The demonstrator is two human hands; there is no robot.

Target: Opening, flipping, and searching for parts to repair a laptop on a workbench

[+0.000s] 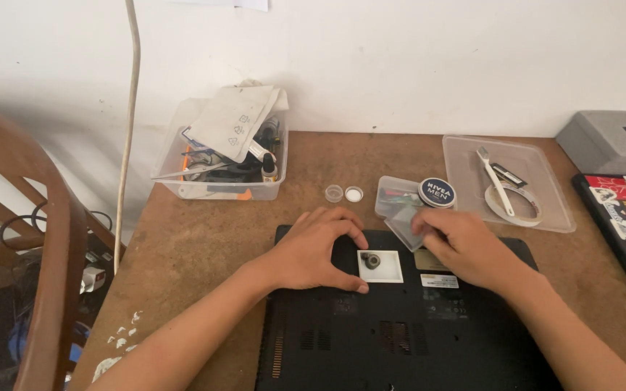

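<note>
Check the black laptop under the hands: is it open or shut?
Shut. The laptop lies flat, underside up, vent slots and labels showing, no screen or keyboard visible.

Matt black plastic laptop base point(400, 340); rough matt brown tabletop point(204, 239); clear glossy plastic tray point(465, 156).

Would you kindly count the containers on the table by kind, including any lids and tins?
Clear plastic tubs with things in them: 2, the big tub and the small box
Clear flat tray: 1, tray
Round dark tin: 1, tin
Small round clear caps: 2, caps
Total: 6
</note>
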